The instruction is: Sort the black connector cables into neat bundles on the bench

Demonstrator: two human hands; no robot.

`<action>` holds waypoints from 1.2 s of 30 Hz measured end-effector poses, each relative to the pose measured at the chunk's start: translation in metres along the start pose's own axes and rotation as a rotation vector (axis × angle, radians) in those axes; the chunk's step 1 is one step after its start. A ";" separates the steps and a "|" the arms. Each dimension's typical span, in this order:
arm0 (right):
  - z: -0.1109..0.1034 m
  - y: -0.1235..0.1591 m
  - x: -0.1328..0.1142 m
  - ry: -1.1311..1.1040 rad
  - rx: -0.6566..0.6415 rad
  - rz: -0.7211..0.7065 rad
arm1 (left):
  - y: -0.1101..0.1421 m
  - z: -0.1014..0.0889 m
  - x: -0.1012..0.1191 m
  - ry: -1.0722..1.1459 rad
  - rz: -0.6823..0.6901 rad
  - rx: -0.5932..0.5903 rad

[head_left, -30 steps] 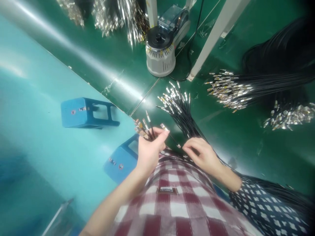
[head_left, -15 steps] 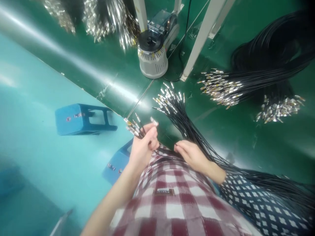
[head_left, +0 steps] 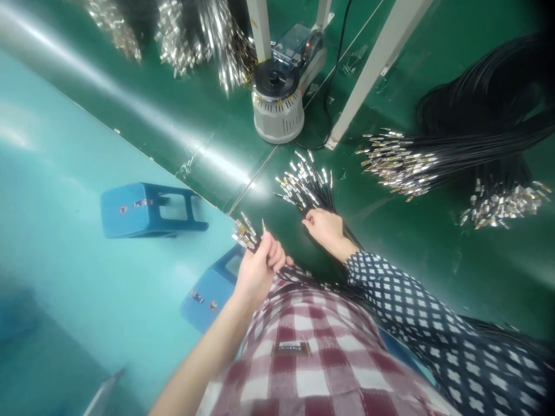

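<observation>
Green tabletop (head_left: 381,231) is carrying a pile of wires (head_left: 303,185), metal ends fanning out in front of a checked apron (head_left: 299,323). Watching remotely, I am seeing the left hand (head_left: 263,261) clasping a small bunch of wires (head_left: 245,232) near the table's edge, fingers wrapping firmly around it. The right hand (head_left: 325,231) is curling over the pile, just below its metal ends; whether its fingertips are meeting or pinching a wire, I cannot tell. I am noting three risks. Metal ends are crowding together, so one pulled wire could be snagging its neighbours. The patterned sleeve (head_left: 399,289) is crossing above the strands; a low sweep could be dragging them askew. Should the left grip be loosening, wires could be slipping towards the near stool (head_left: 208,297).
</observation>
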State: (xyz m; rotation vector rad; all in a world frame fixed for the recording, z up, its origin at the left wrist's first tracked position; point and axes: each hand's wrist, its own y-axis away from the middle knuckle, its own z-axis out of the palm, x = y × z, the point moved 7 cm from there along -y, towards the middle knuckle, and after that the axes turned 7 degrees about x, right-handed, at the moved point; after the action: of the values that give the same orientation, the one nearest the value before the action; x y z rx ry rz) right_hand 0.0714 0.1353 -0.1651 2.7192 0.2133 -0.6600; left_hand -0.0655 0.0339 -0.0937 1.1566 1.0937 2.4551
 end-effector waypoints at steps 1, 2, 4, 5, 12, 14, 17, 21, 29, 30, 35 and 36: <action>-0.004 0.003 0.001 -0.022 0.006 0.006 | -0.001 -0.002 -0.001 0.020 -0.006 0.026; -0.009 0.009 0.002 -0.043 0.006 0.006 | -0.002 -0.003 -0.002 0.033 -0.002 0.050; -0.022 0.026 0.002 -0.153 -0.022 -0.014 | -0.003 -0.004 -0.002 0.035 0.011 0.078; -0.029 0.036 0.001 -0.243 -0.044 -0.030 | -0.004 -0.003 -0.002 0.028 0.018 0.084; -0.050 0.103 -0.003 -0.743 -0.191 -0.012 | -0.002 0.025 0.006 -0.043 0.039 0.019; -0.047 0.114 -0.005 -0.780 -0.243 -0.006 | -0.001 0.031 0.006 -0.058 0.050 0.011; -0.045 0.121 -0.008 -0.826 -0.286 -0.009 | -0.002 0.032 0.002 -0.130 0.055 0.020; -0.048 0.126 -0.011 -0.892 -0.308 -0.024 | 0.001 0.028 -0.004 -0.312 0.013 0.021; -0.046 0.128 -0.013 -0.861 -0.424 -0.043 | 0.004 0.032 -0.001 -0.294 0.018 -0.028; -0.047 0.124 -0.017 -0.836 -0.430 -0.059 | 0.004 0.031 -0.001 -0.298 0.013 -0.031; -0.065 0.093 -0.045 -0.676 -0.168 -0.167 | 0.004 0.022 0.000 -0.250 0.009 0.016; -0.065 0.092 -0.050 -0.636 -0.155 -0.203 | 0.003 0.019 0.001 -0.229 0.013 0.036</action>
State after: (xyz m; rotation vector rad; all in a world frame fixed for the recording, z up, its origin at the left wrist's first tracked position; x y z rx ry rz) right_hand 0.0749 0.0696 -0.0610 2.2209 0.3607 -1.4502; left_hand -0.0517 0.0424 -0.0835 1.4177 1.0688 2.2510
